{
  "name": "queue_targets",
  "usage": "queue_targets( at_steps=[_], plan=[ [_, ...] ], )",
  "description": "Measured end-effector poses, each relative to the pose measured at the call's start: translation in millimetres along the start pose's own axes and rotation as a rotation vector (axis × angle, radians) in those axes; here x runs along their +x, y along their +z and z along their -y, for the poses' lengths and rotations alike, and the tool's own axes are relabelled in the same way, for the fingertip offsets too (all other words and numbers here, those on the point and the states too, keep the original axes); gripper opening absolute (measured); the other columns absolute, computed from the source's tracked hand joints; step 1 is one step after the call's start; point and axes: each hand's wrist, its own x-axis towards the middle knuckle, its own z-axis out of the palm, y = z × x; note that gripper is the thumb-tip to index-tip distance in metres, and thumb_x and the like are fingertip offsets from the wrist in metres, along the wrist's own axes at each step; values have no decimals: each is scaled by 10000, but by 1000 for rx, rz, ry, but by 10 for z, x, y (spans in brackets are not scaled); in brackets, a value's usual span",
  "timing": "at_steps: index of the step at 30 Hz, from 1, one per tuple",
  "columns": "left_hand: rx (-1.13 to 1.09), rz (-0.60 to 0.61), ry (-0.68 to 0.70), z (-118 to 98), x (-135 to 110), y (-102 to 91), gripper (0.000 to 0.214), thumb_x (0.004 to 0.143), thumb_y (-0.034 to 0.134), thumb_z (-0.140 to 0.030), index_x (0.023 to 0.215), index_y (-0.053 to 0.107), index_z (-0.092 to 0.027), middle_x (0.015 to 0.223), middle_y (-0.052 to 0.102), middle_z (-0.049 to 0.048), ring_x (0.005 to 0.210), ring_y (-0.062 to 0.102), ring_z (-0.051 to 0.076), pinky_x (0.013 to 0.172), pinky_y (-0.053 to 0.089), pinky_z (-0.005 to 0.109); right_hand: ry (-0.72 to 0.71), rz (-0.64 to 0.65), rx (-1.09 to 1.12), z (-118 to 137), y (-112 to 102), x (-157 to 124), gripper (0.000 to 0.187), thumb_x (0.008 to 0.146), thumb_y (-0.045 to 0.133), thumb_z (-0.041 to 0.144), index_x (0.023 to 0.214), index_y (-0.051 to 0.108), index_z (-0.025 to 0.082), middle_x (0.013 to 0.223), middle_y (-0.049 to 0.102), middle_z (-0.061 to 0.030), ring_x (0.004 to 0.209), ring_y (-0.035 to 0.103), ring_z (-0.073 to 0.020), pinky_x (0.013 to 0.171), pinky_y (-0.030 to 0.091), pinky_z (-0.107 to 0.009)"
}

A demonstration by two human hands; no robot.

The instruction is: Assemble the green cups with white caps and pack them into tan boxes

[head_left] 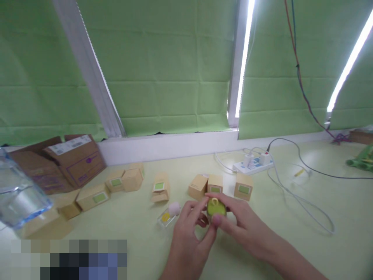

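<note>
Both my hands meet over the pale green table, closed around a small round green object (216, 209) with a yellow loop on top. My left hand (189, 237) pinches it from the left and below. My right hand (237, 223) wraps its fingers over the top and right side. Just left of my hands lies a small clear packet (168, 217) with a yellow dot and a pink tuft (174, 208). Right behind the green object stand three small tan boxes (215, 184) with green labels.
More small tan boxes (131, 179) are scattered to the left, by a larger open cardboard carton (62, 161). A clear plastic bottle (17, 194) fills the left edge. A white power strip (253, 165) with cables lies at the back right, under green blinds.
</note>
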Motion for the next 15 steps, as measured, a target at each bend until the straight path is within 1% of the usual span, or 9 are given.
queue_targets(
  at_steps=[2, 3, 5, 6, 7, 8, 11, 13, 15],
  plan=[
    [92, 74, 28, 31, 3, -26, 514, 847, 598, -124, 1353, 569, -207, 1106, 644, 90, 903, 659, 200, 821, 570, 323, 19, 62, -42, 6, -5, 12, 489, 926, 645, 418, 1371, 572, 229, 1323, 680, -107, 1191, 638, -308, 1016, 479, -437],
    [150, 118, 47, 36, 15, -46, 549, 849, 583, -117, 1388, 534, -215, 1152, 643, 99, 958, 657, 213, 855, 564, 337, 39, 63, -64, 8, -11, 25, 493, 923, 650, 418, 1370, 573, 224, 1322, 681, -112, 1190, 640, -313, 1013, 478, -443],
    [294, 178, 77, 15, 78, -105, 539, 897, 515, -134, 1428, 484, -223, 1221, 641, 117, 1080, 635, 242, 928, 540, 381, 68, 33, -109, 7, -37, 59, 458, 931, 638, 415, 1341, 596, 214, 1304, 691, -117, 1177, 645, -313, 1011, 468, -448],
    [382, 176, 84, -10, 132, -141, 503, 925, 458, -137, 1421, 487, -212, 1228, 641, 129, 1127, 619, 255, 965, 520, 413, 72, 13, -131, 4, -54, 76, 429, 932, 635, 414, 1309, 617, 211, 1272, 706, -114, 1150, 656, -310, 998, 469, -443],
    [480, 145, 74, -42, 200, -180, 466, 948, 395, -132, 1392, 513, -204, 1220, 642, 134, 1146, 613, 257, 990, 501, 433, 72, -11, -153, 1, -73, 90, 387, 934, 628, 415, 1262, 643, 209, 1217, 729, -108, 1099, 675, -303, 966, 478, -431],
    [584, 140, 48, -76, 280, -218, 446, 954, 372, -133, 1365, 531, -200, 1229, 635, 133, 1165, 605, 258, 1005, 489, 441, 73, -36, -175, -1, -90, 101, 343, 940, 614, 417, 1206, 665, 207, 1145, 750, -97, 1033, 691, -291, 916, 490, -410],
    [677, 124, 6, -134, 560, -282, 421, 934, 422, -130, 1337, 544, -152, 1217, 629, 157, 1181, 596, 295, 1030, 457, 491, 76, -74, -244, 4, -114, 106, 276, 976, 537, 420, 1067, 680, 202, 904, 754, -55, 821, 693, -242, 745, 478, -337],
    [733, 126, -27, -99, 738, -257, 419, 940, 485, -186, 1354, 528, -135, 1251, 618, 177, 1215, 582, 313, 1026, 461, 488, 67, -56, -288, 17, -100, 97, 267, 984, 513, 407, 987, 674, 194, 809, 725, -39, 748, 672, -221, 687, 442, -307],
    [786, 147, -61, -9, 879, -183, 496, 929, 581, -267, 1397, 490, -130, 1259, 625, 182, 1198, 598, 315, 994, 493, 477, 48, -28, -306, 33, -72, 90, 254, 971, 528, 389, 888, 661, 190, 757, 701, -27, 711, 659, -204, 661, 413, -288]
  ],
)
